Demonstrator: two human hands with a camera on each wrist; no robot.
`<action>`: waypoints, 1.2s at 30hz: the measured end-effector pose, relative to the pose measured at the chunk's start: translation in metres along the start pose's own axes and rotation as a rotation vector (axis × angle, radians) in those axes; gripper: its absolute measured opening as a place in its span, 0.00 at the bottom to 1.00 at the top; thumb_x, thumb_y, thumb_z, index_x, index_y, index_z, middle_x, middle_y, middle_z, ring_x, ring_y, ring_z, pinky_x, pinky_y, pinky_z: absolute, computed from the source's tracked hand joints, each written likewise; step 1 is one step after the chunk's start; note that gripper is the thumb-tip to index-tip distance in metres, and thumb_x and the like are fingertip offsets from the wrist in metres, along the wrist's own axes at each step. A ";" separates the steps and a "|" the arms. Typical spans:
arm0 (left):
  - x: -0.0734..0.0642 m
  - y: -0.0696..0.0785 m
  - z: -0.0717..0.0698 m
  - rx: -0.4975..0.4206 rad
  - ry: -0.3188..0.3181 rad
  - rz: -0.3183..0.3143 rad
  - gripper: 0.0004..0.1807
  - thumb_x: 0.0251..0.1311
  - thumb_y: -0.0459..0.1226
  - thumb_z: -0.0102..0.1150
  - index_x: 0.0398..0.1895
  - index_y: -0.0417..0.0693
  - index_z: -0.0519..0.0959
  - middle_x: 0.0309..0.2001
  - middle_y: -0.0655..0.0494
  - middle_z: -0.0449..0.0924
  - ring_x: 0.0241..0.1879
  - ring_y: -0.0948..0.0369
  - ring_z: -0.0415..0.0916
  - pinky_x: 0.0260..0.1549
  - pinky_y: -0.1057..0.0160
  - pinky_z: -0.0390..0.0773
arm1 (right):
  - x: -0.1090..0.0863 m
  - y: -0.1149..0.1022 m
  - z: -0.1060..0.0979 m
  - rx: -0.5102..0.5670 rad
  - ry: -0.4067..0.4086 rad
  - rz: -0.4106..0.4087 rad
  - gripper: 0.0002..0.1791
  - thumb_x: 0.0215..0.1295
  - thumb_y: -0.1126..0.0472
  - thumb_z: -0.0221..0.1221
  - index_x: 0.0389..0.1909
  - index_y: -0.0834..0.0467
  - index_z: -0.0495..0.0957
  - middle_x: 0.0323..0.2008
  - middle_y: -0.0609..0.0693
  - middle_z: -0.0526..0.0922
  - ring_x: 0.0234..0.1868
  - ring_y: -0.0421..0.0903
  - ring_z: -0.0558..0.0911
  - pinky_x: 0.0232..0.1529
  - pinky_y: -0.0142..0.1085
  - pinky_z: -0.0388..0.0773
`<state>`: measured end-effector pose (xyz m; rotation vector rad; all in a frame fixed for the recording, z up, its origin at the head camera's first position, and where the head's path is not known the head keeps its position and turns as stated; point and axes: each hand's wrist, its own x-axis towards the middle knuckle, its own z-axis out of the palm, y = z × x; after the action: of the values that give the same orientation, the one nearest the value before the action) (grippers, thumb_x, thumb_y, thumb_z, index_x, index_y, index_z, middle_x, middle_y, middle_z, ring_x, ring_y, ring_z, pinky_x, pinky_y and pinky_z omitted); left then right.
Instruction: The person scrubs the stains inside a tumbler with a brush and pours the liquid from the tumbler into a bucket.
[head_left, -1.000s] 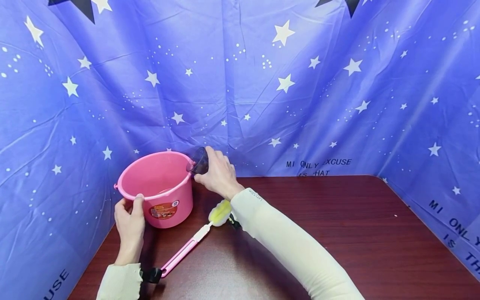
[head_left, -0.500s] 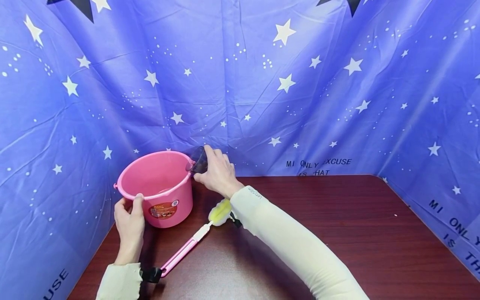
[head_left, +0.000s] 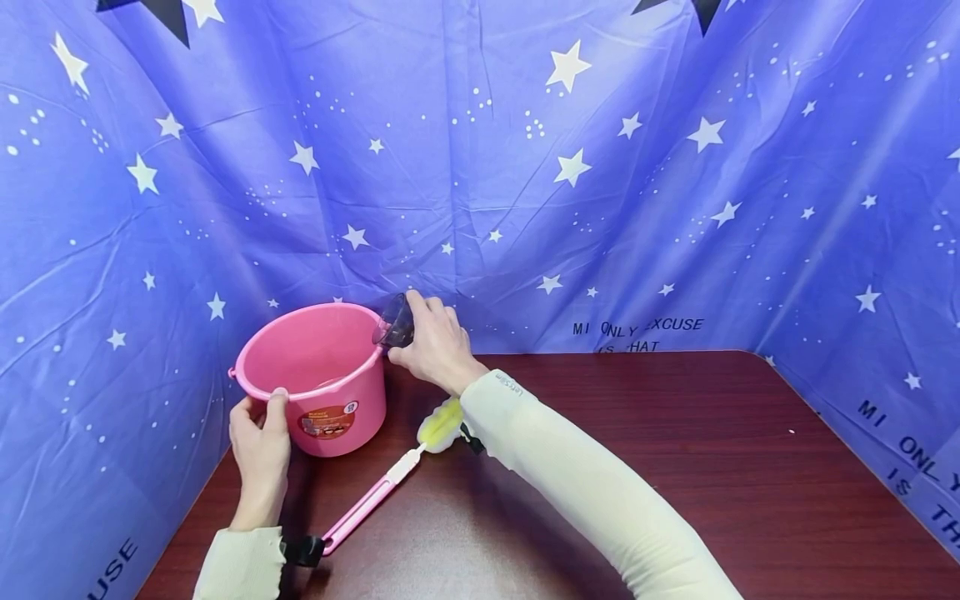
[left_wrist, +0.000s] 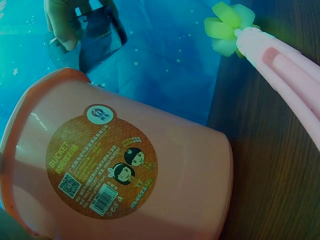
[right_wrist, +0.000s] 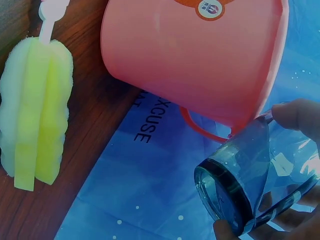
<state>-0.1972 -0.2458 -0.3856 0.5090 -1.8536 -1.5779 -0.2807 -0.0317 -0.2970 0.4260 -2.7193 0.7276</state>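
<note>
The left hand (head_left: 258, 450) grips, thumb (head_left: 277, 410) uppermost; the right hand (head_left: 435, 346) curls, arm (head_left: 592, 487) extended.

There are two hands (head_left: 258, 442), two sleeves (head_left: 577, 475), one bucket (head_left: 366, 410), one cup (head_left: 397, 322), one sponge brush (head_left: 388, 479) and one worktop (head_left: 750, 450). On the bucket is one label (left_wrist: 100, 155), with two cartoon faces (left_wrist: 123, 173), one barcode (left_wrist: 104, 200) and one square code (left_wrist: 69, 185) printed on it.

From above, the head view faces forward and down; close, tilted wrist views share the pink bucket (left_wrist: 122, 157) and sponge brush (right_wrist: 36, 110).
</note>
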 end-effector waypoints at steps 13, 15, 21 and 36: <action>0.000 0.000 0.001 0.018 0.004 0.015 0.32 0.62 0.46 0.53 0.60 0.30 0.63 0.57 0.41 0.62 0.49 0.57 0.63 0.51 0.62 0.64 | 0.001 -0.002 -0.003 -0.039 -0.005 0.004 0.51 0.45 0.43 0.70 0.71 0.45 0.57 0.61 0.52 0.69 0.57 0.53 0.70 0.50 0.51 0.73; 0.000 0.000 0.001 0.020 0.004 0.011 0.33 0.62 0.47 0.53 0.61 0.30 0.63 0.57 0.41 0.62 0.49 0.56 0.63 0.51 0.61 0.64 | 0.002 -0.003 -0.003 -0.045 -0.008 0.004 0.51 0.45 0.43 0.70 0.71 0.45 0.57 0.61 0.52 0.70 0.56 0.52 0.70 0.50 0.50 0.73; 0.000 -0.001 0.000 0.016 0.003 0.003 0.32 0.62 0.47 0.53 0.61 0.31 0.63 0.56 0.44 0.62 0.48 0.60 0.63 0.50 0.62 0.64 | 0.003 -0.005 -0.004 -0.062 -0.017 0.001 0.50 0.45 0.43 0.70 0.70 0.45 0.57 0.60 0.52 0.70 0.56 0.52 0.70 0.49 0.50 0.73; 0.002 -0.001 0.001 0.010 0.011 0.009 0.32 0.61 0.47 0.54 0.60 0.31 0.64 0.52 0.49 0.64 0.45 0.63 0.64 0.49 0.64 0.64 | 0.006 -0.007 -0.005 -0.095 -0.031 -0.011 0.46 0.46 0.43 0.70 0.66 0.43 0.59 0.57 0.51 0.71 0.53 0.53 0.71 0.48 0.51 0.73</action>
<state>-0.1998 -0.2468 -0.3865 0.5121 -1.8540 -1.5572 -0.2826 -0.0362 -0.2875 0.4338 -2.7643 0.5911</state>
